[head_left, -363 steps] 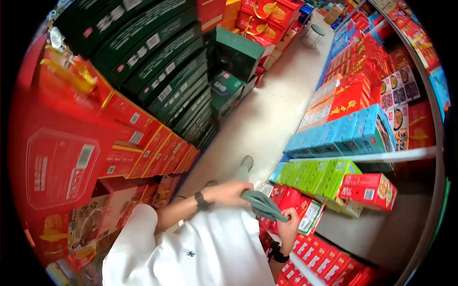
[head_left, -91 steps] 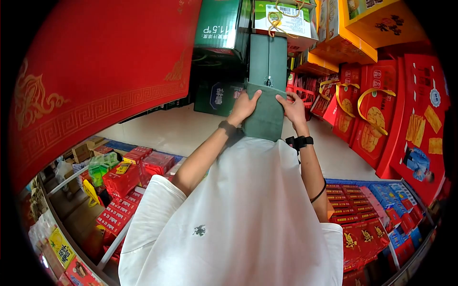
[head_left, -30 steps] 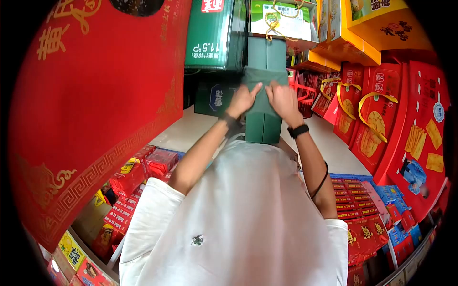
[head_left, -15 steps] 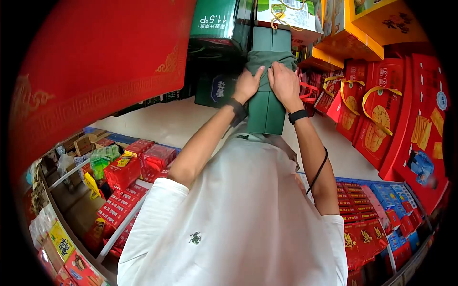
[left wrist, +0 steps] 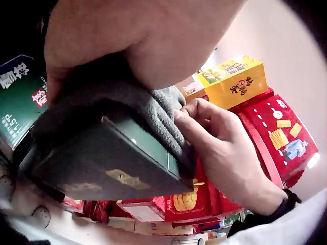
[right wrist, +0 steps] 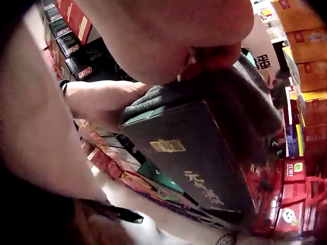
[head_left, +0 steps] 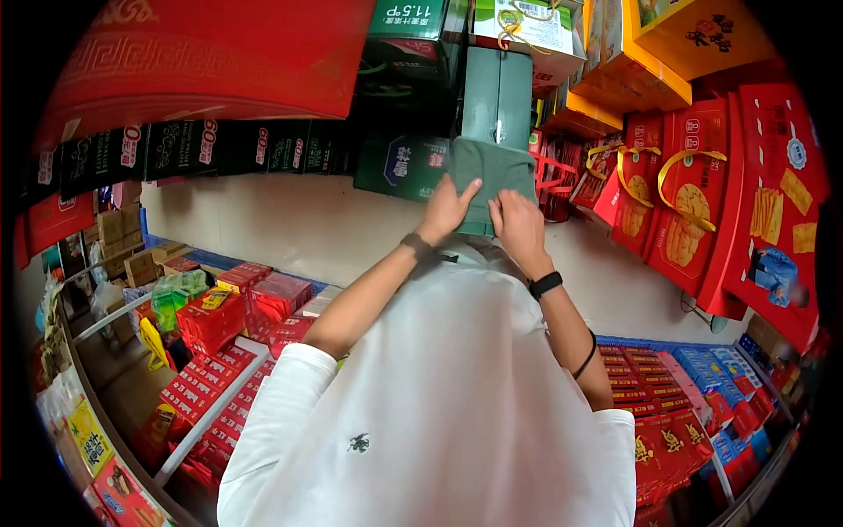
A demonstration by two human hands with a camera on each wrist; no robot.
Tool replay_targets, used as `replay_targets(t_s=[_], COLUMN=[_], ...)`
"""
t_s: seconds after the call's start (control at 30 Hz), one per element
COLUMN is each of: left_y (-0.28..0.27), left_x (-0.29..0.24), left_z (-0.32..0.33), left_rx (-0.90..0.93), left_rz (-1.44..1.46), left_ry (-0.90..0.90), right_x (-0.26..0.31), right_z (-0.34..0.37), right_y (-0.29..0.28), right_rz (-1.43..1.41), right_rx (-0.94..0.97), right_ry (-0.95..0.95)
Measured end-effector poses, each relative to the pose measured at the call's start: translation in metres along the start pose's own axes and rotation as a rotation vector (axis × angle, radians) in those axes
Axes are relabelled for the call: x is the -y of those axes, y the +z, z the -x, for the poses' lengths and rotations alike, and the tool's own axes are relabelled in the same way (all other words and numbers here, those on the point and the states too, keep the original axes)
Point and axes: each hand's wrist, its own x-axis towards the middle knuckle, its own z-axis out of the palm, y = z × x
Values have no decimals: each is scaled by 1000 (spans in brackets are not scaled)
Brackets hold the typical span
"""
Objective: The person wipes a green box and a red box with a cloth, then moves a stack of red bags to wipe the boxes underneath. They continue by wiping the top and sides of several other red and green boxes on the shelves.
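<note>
A long dark green box (head_left: pixel 497 97) stands in front of the person, and a grey-green cloth (head_left: pixel 492 176) wraps round its near part. The left hand (head_left: pixel 450 209) pinches the cloth on the left side, thumb on top. On the right side the right hand (head_left: pixel 520 227) grips the cloth with bent fingers. In the left wrist view the cloth (left wrist: pixel 168 120) lies folded over the box's edge, pinched by the right hand (left wrist: pixel 222 148). The box's end face (right wrist: pixel 179 153), with gold lettering, shows in the right wrist view.
Green cartons (head_left: pixel 399 167) stand at the left of the box, below a large red box (head_left: pixel 211 61). Red gift boxes with yellow handles (head_left: pixel 689 193) line the right. Shelves of red packages (head_left: pixel 211 378) lie behind the person, across a pale floor (head_left: pixel 281 228).
The cloth and both hands have moved down the box towards the person, so its near end is now covered and more of the far part shows. The view has shifted slightly.
</note>
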Motion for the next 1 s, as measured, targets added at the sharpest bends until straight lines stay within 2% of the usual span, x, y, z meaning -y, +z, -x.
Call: replay_targets(t_s=[0.1,0.17,0.2,0.3,0.4,0.5,0.6,0.7,1.0], left_y=[-16,-18,-18,-17,-13,17,31,36,42], left_x=[-16,-19,-22,-31,-59,-58,-60,-64,-69], left_z=[30,42,48,65,78,66,54,50,22], left_rx=[93,-32,-93,-283,-144,-86,-120,-143,-182], left_rz=[49,31,23,-398,-552,-612,-646,-616,-609], left_ry=[-86,22,72,237,453,515,504,480,461], right_x=[6,5,5,2,-23,-42,-52,-60,-82], right_z=[26,37,41,52,64,75,88,101,123], right_y=[-3,-5,-8,-16,-13,-12,-16,-26,-27], right_rz=[-96,-208,-232,-312,-368,-405,-381,-493,-614], right_rx=[26,50,1,-132,-220,-274,-355,-364,-420], right_ry=[88,209,256,398,550,641,646,758,817])
